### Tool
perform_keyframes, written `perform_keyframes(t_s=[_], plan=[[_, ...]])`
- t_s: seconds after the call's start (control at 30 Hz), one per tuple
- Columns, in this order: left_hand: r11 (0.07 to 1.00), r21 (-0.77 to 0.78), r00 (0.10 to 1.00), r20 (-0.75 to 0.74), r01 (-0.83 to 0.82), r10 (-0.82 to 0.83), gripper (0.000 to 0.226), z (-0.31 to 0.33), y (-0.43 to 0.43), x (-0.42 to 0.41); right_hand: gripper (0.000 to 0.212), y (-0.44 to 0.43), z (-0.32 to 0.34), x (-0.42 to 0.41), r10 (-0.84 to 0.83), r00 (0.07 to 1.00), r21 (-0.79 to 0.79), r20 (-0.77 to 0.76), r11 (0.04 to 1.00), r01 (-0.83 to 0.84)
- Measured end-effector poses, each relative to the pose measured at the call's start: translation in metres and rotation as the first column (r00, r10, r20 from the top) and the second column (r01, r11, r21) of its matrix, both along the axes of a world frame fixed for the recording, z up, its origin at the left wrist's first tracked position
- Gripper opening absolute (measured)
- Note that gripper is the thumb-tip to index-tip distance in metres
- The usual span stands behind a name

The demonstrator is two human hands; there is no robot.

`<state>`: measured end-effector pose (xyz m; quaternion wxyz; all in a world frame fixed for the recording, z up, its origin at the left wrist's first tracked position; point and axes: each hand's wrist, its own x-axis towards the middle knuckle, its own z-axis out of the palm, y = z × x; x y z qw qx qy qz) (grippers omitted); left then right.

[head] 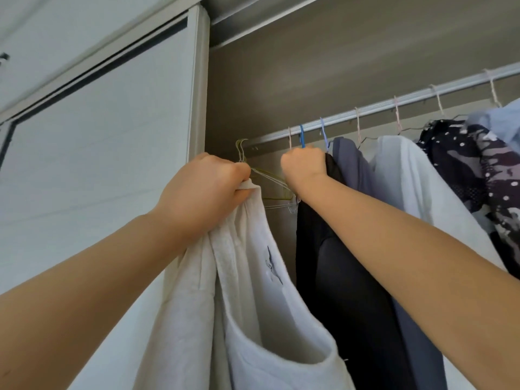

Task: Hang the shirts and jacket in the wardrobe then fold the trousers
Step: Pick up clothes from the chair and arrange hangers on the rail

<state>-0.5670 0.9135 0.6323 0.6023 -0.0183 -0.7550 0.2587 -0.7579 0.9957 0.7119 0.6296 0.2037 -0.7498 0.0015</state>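
White shirt (253, 291) dangles beneath grip of left hand (202, 192).

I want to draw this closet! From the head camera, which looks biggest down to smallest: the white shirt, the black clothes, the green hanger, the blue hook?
1. white shirt, but it hangs nearest the camera, so first place is unsure.
2. black clothes
3. green hanger
4. blue hook

Head view, upward, near wardrobe rail (374, 108)
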Motion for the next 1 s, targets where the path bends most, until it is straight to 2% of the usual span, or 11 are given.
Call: perform_keyframes(t_s=[0.4, 0.73, 1.0], plan=[[0.999, -0.027, 1.000, -0.017, -0.022, 0.021, 0.024, 0.001, -0.002, -0.003, 0.031, -0.010, 0.012, -0.010, 0.055, 0.998, -0.109, 0.011, 0.993, -0.054], [1.000, -0.003, 1.000, -0.007, 0.007, -0.007, 0.022, 0.001, -0.004, -0.003, 0.028, 0.002, 0.012, -0.009, 0.071, 0.996, -0.080, 0.049, 0.995, -0.067], [0.999, -0.030, 1.000, 0.004, 0.021, -0.021, 0.022, 0.003, -0.007, -0.003, 0.031, 0.024, 0.025, -0.002, 0.065, 0.998, -0.119, 0.025, 0.991, -0.062]])
